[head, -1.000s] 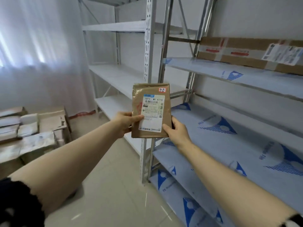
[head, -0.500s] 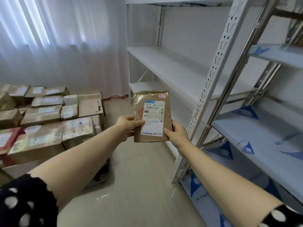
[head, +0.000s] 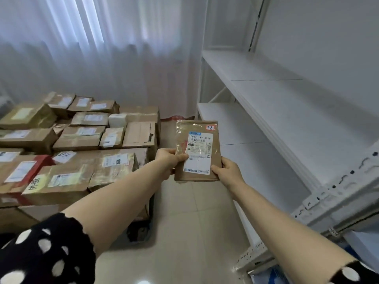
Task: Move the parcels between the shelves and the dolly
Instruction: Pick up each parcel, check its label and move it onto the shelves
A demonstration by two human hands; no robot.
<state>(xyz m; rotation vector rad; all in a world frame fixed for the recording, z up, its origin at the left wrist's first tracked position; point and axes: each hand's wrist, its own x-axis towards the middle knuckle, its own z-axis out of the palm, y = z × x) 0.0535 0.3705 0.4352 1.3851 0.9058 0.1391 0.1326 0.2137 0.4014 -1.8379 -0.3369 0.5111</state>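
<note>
While L hand [head: 170, 160], R hand [head: 227, 173] grip parcel [head: 198, 150], boxes [head: 82, 138] half-hide dolly [head: 140, 230].

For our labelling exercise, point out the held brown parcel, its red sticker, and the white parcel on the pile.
Held brown parcel [head: 198, 151]: head view, middle of its front.
Red sticker [head: 210, 127]: head view, its centre.
White parcel [head: 117, 120]: head view, its top face.

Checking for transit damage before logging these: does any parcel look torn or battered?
Yes. The plain box at the stack's right edge has a ragged tear along its right side. The held flat parcel looks intact.
</note>
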